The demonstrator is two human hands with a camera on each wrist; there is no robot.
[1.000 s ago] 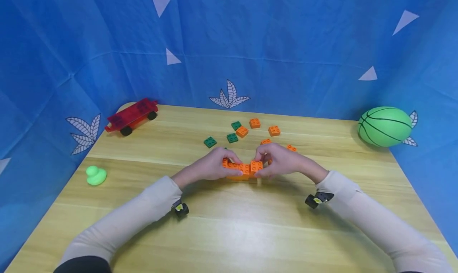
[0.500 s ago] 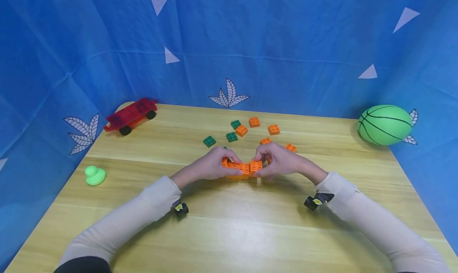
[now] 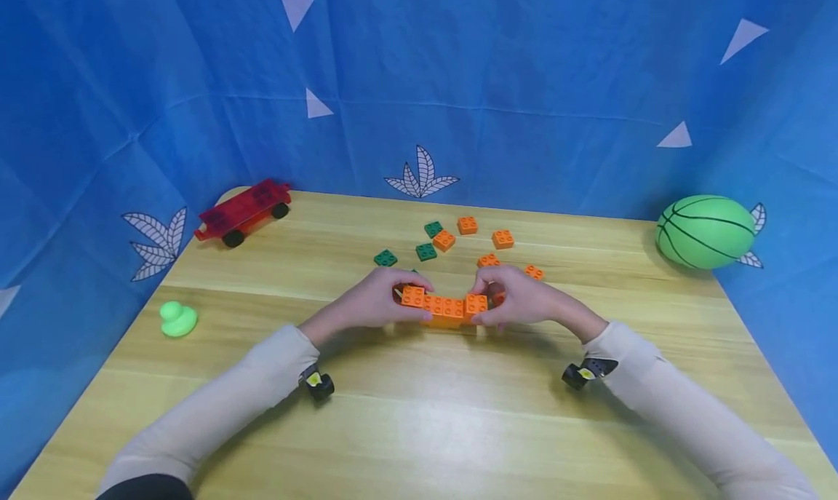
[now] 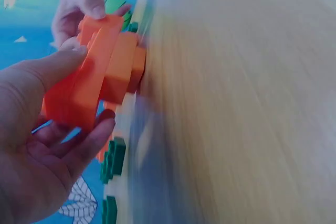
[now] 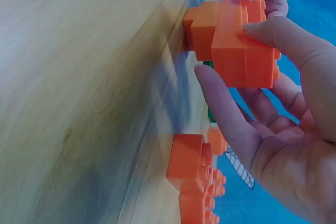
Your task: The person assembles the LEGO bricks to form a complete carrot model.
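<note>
Between the two hands, just above the table, is a structure of joined orange toy building bricks. Its two ends stand one brick higher than the middle, and it narrows toward the bottom. My left hand pinches the left raised brick, thumb at the near side. At the other end, my right hand pinches the right raised brick. In the left wrist view the stepped underside shows, with the right hand beyond it. The right wrist view has the same structure from the right end.
Loose orange bricks and green bricks lie scattered behind the hands. A red wheeled toy stands at the back left, a green rubber duck at the left. The green ball sits at the back right.
My left hand has shifted left along the brick structure, and the left raised brick now shows fully. My right hand has moved slightly right. The loose bricks have stayed put.
</note>
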